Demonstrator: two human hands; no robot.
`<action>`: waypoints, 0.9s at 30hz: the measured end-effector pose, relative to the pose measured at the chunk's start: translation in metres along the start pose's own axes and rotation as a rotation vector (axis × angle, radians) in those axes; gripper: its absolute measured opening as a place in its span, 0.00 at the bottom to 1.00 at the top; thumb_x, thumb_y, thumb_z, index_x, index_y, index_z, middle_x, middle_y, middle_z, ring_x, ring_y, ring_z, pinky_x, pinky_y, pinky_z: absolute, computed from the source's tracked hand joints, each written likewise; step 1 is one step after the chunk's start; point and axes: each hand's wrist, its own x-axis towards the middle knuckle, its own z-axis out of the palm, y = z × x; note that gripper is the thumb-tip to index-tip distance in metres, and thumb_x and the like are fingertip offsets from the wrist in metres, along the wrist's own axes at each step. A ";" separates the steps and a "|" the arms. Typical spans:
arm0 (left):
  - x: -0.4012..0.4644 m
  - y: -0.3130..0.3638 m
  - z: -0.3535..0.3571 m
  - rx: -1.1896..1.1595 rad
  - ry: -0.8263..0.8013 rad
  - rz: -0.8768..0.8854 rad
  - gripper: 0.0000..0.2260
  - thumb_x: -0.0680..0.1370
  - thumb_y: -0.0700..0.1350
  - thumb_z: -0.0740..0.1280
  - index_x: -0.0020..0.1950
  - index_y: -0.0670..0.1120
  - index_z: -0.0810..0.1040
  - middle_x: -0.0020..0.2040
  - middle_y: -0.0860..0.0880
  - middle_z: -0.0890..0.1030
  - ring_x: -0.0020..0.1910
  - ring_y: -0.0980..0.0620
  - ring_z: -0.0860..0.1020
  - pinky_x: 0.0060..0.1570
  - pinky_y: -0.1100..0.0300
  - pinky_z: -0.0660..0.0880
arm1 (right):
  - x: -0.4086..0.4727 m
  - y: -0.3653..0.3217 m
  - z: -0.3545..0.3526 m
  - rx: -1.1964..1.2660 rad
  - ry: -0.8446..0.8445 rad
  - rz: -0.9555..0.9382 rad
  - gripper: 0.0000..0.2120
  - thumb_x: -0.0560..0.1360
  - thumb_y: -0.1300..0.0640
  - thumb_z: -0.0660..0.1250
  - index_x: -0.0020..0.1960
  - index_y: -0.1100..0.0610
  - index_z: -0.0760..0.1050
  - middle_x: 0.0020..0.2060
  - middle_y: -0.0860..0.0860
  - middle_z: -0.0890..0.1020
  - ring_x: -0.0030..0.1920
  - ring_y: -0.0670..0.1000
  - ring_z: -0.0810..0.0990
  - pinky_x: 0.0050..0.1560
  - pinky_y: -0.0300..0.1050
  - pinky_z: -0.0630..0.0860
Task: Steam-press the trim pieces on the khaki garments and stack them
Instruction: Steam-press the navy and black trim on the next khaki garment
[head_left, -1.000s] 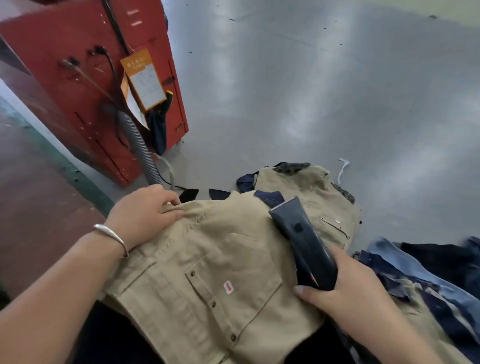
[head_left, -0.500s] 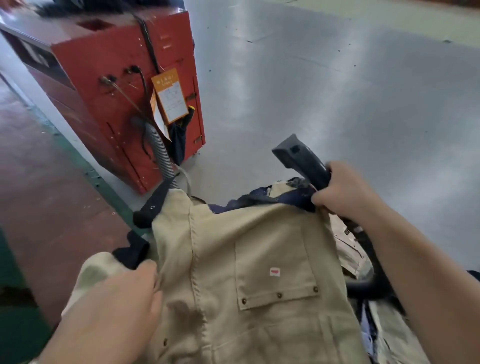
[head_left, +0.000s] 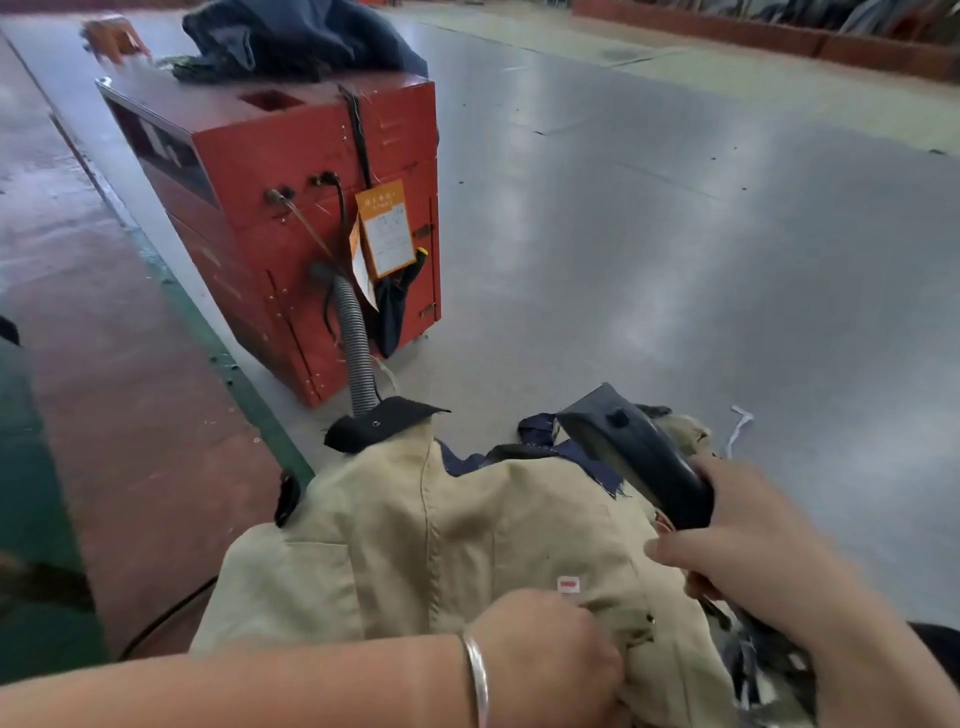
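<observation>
Since half a second ago your left hand has crossed over onto the middle of the khaki garment, and your right hand has dropped low with the steam iron.

That garment lies spread out right in front of you, on top of more clothes. It looks soft and floppy, not heavy, and it will bunch up where you pull it. The seams and pocket edges are thicker, so those look like the best places to take hold. Your left hand's fingers are curled tight and pinch a fold of the cloth by the little red tag. Your right hand is wrapped around the iron's handle, with one finger sticking out straight. The iron is hard and probably hot, so keep it by the handle.

I count one khaki garment on top, with at least one more khaki piece under it. One dark trim piece sticks up at the far end. One iron, two hands, one bracelet. Farther off stand one red machine with one grey hose and one orange tag.
</observation>
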 end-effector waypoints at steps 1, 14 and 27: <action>0.006 0.002 -0.004 -0.128 0.022 0.005 0.18 0.82 0.50 0.55 0.60 0.39 0.75 0.53 0.37 0.77 0.55 0.38 0.75 0.39 0.55 0.65 | -0.004 0.002 -0.002 -0.003 0.022 0.008 0.14 0.65 0.64 0.75 0.44 0.55 0.73 0.35 0.56 0.81 0.25 0.54 0.82 0.35 0.56 0.80; 0.019 0.011 -0.011 -0.224 0.371 0.205 0.20 0.76 0.58 0.58 0.54 0.46 0.79 0.59 0.45 0.75 0.62 0.46 0.71 0.62 0.50 0.69 | -0.015 0.010 -0.037 -0.058 0.293 0.018 0.13 0.64 0.58 0.78 0.38 0.53 0.74 0.24 0.49 0.81 0.23 0.51 0.80 0.33 0.51 0.79; -0.017 -0.116 -0.013 -0.387 0.273 -0.406 0.34 0.66 0.73 0.59 0.69 0.59 0.66 0.59 0.57 0.78 0.60 0.56 0.75 0.52 0.63 0.69 | -0.009 0.024 0.042 -0.237 0.075 0.145 0.19 0.63 0.46 0.75 0.43 0.51 0.68 0.37 0.47 0.76 0.36 0.46 0.75 0.32 0.43 0.69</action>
